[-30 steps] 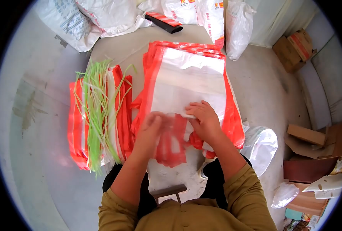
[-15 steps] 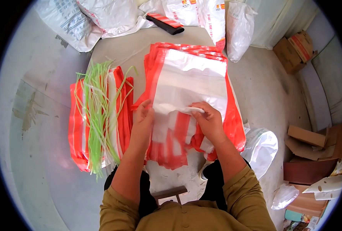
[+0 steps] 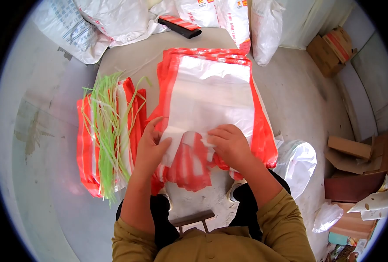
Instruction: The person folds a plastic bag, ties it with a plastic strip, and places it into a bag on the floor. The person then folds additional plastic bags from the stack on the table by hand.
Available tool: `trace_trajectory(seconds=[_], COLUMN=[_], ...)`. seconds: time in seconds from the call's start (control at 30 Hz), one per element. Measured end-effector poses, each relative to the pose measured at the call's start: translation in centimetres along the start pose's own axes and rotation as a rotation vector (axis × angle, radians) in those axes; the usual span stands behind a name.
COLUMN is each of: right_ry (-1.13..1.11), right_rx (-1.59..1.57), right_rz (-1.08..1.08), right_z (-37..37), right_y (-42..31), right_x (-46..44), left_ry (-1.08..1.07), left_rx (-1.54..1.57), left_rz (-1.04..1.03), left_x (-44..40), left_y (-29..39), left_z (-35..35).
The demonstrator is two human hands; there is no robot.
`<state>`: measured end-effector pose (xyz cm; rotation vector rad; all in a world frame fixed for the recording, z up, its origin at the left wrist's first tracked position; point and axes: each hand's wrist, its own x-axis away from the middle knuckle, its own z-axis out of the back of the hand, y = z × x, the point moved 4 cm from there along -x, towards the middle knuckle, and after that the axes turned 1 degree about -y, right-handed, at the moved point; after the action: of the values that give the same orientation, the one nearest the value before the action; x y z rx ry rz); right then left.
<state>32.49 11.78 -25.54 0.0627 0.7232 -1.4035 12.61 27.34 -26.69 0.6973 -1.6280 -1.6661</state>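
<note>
A stack of red-edged white plastic bags (image 3: pixel 211 96) lies in front of me, its near end loose and crumpled. My left hand (image 3: pixel 151 144) is at the near left edge of the top bag, thumb and fingers apart, with the palm facing the stack. My right hand (image 3: pixel 230 144) rests over the near part of the top bag. Its fingers are curled down and pressed together on the bag's white film, and the fingertips are partly hidden. Between the hands, a translucent red-and-white flap (image 3: pixel 187 163) hangs toward my knees.
Left of the stack, green plastic strips (image 3: pixel 106 131) lie across a red-and-white bundle (image 3: pixel 85 148). A dark roll with red stripes (image 3: pixel 179 26) sits at the back beside full white sacks (image 3: pixel 115 22). A clear plastic bag (image 3: pixel 296 168) and cardboard boxes (image 3: pixel 351 148) are at the right.
My left hand has moved slightly down and its fingers have spread. My right hand has turned over, knuckles up, and shifted left; the white folded edge it pinched no longer shows.
</note>
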Motion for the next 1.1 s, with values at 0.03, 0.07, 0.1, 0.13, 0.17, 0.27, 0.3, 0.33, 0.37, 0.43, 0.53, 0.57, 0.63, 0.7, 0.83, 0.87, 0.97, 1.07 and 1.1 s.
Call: trace_trajectory(seconds=[0.03, 0.07, 0.1, 0.13, 0.17, 0.27, 0.3, 0.33, 0.37, 0.43, 0.53, 0.57, 0.63, 0.7, 0.83, 0.87, 0.97, 1.07, 1.1], right_ry=[-0.02, -0.04, -0.06, -0.069, -0.078, -0.09, -0.092, -0.098, -0.104, -0.095, -0.071, -0.077, -0.088, -0.095, -0.073, -0.068, -0.09, -0.078, -0.066], right_rx=[0.007, 0.013, 0.019, 0.011, 0.002, -0.033, -0.046, -0.068, -0.091, -0.13, -0.147, -0.133, -0.117, -0.115, -0.086, -0.067, -0.013, 0.01, 0.012], right_rz=[-0.01, -0.02, -0.03, -0.019, -0.008, 0.002, 0.001, 0.023, 0.044, 0.069, 0.08, 0.084, 0.093, 0.103, 0.144, 0.161, 0.186, 0.207, 0.216], right_z=[-0.1, -0.4, -0.6, -0.6, -0.7, -1.2, -1.3, -1.3, -1.2, -0.8, -0.5, -0.5, -0.6, -0.9, -1.2, -1.3, -1.6, -1.2, -1.0], right_y=[-0.2, -0.4, -0.5, -0.6, -0.6, -0.7, -0.8, -0.9, -1.0, -1.4, -1.7, -1.7, -1.7, -1.6, -1.6, -1.6, -1.5, -1.7, -1.8], right_x=[0.2, 0.3, 0.4, 0.5, 0.5, 1.0, 1.1, 1.1, 0.9, 0.7, 0.4, 0.3, 0.4, 0.4, 0.7, 0.8, 1.5, 1.8, 1.9], left_ry=[-0.019, -0.038, -0.045, -0.051, -0.056, -0.145, -0.155, -0.166, -0.177, -0.196, -0.234, -0.248, -0.275, -0.306, -0.35, -0.353, -0.342, -0.334, -0.361], left_rx=[0.015, 0.028, 0.016, 0.003, -0.009, -0.003, 0.023, 0.049, 0.074, 0.068, 0.067, 0.069, 0.01, -0.05, -0.106, -0.106, 0.002, -0.044, -0.003], left_rz=[0.012, 0.026, 0.035, 0.043, 0.05, 0.137, 0.15, 0.163, 0.178, 0.181, 0.175, 0.172, 0.138, 0.1, 0.062, 0.064, 0.13, 0.123, 0.129], left_x=[0.0, 0.1, 0.2, 0.3, 0.4, 0.9, 1.0, 1.1, 1.2, 1.0, 0.6, 0.4, 0.1, -0.3, -0.8, -0.9, -1.1, -0.7, -0.6], left_y=[0.5, 0.8, 1.0, 1.2, 1.4, 1.5, 1.6, 1.8, 1.8, 1.4, 1.0, 0.9, 0.9, 0.6, 0.4, 0.5, -0.1, 1.0, 0.9], left_z=[-0.2, -0.4, -0.5, -0.4, -0.4, 0.3, 0.4, 0.4, 0.4, 0.4, -0.1, -0.3, -1.0, -1.7, -3.6, -4.0, -4.6, -4.9, -5.0])
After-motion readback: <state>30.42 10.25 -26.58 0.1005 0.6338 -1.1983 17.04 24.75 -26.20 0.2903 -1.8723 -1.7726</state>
